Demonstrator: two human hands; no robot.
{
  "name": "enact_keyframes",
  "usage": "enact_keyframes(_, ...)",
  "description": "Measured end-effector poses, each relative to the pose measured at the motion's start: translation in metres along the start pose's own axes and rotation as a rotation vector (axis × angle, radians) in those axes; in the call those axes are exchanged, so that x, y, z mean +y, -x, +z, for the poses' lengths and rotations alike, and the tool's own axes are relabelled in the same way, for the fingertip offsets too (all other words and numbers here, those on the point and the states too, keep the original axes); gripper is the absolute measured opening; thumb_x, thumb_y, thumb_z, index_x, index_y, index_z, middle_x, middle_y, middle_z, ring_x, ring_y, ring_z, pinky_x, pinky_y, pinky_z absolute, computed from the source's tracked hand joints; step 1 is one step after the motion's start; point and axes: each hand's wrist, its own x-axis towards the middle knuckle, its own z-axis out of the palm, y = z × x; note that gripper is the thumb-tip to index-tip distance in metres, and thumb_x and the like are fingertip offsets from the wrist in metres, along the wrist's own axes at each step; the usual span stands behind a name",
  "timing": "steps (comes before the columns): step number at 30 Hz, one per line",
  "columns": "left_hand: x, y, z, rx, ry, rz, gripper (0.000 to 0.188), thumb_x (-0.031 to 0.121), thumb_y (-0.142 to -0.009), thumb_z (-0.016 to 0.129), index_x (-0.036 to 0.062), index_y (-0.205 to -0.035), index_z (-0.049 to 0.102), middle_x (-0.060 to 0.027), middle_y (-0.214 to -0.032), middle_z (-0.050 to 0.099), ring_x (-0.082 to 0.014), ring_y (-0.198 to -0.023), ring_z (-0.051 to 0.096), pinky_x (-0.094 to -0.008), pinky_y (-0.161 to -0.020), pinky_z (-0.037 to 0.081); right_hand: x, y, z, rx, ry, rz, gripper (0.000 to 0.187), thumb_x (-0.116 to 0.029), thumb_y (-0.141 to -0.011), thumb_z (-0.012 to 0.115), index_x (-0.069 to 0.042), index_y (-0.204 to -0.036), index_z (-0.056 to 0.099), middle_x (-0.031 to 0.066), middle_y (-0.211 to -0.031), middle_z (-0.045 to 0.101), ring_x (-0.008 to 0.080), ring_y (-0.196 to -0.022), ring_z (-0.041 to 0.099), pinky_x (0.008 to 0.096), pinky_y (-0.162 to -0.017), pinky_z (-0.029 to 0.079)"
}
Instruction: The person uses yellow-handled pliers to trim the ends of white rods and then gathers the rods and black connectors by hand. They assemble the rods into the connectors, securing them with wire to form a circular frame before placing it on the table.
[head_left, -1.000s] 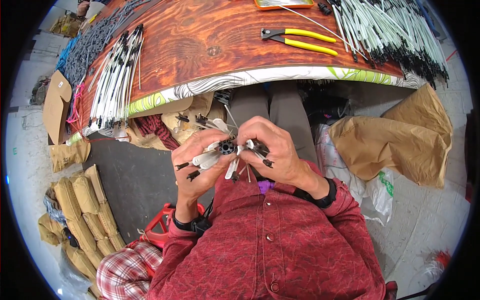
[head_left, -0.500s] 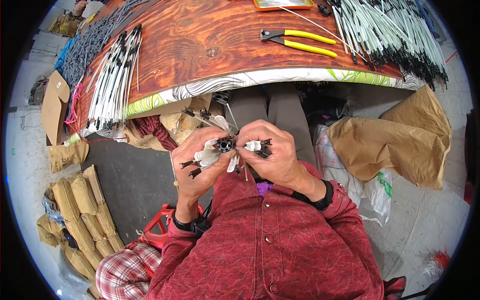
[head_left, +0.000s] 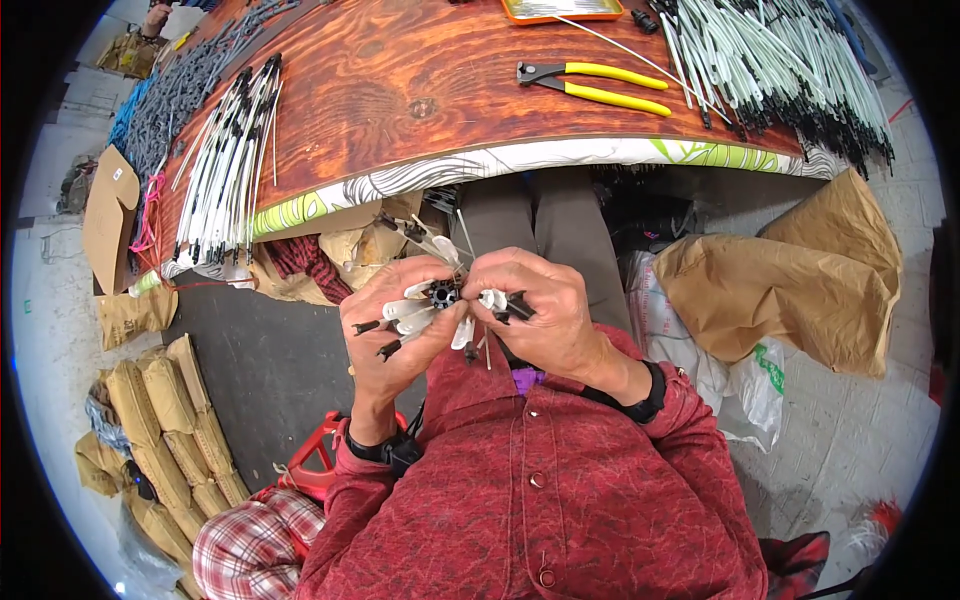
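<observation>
In front of my chest, my left hand (head_left: 382, 322) is closed round a small black slotted hub (head_left: 443, 293), which looks like an umbrella hub. Several white pieces with black forked ends (head_left: 410, 316) fan out from it, looking like umbrella ribs. My right hand (head_left: 556, 322) is closed too, its thumb and finger pinched at the hub's right side. White rib pieces with black ends (head_left: 508, 303) stick out between its fingers. The exact spot where the fingertips meet the hub is partly hidden.
End-cutting pliers (head_left: 548, 74) with yellow handles lie on the wooden table (head_left: 400, 100). Bundles of white ribs sit at left (head_left: 225, 165) and right (head_left: 760, 70), near an orange tray (head_left: 565, 17). Brown paper (head_left: 790, 270) is at right, brown packets (head_left: 160, 420) at lower left.
Both hands stay together at the hub. The hub has shifted slightly left and down, and the rib pieces in my right hand have turned a little.
</observation>
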Motion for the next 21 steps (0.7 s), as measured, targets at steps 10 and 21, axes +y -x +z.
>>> enact_keyframes(10,0.001,-0.009,-0.010,-0.095,0.056,-0.031,0.023,0.004,-0.074,0.079,0.0007,-0.095,0.073,-0.0106,-0.095,0.073,-0.0213,-0.087,0.070,-0.0342,-0.083,0.054,-0.016,-0.006,-0.038,-0.326,-0.057,0.028,0.033,-0.008,-0.076,0.079,-0.004,-0.107,0.071,0.0141,-0.116,0.070,0.0327,-0.106,0.069,0.0386,-0.092,0.055)
enact_keyframes(21,0.024,-0.026,-0.016,-0.422,0.014,0.201,0.031,0.009,-0.066,0.083,0.0032,-0.095,0.075,-0.0130,-0.090,0.074,-0.0276,-0.077,0.071,-0.0340,-0.070,0.055,0.010,0.016,-0.048,-0.460,-0.658,0.599,0.027,-0.008,-0.089,0.074,0.000,-0.115,0.069,0.0094,-0.108,0.073,0.0113,-0.101,0.067,0.0273,-0.089,0.053)
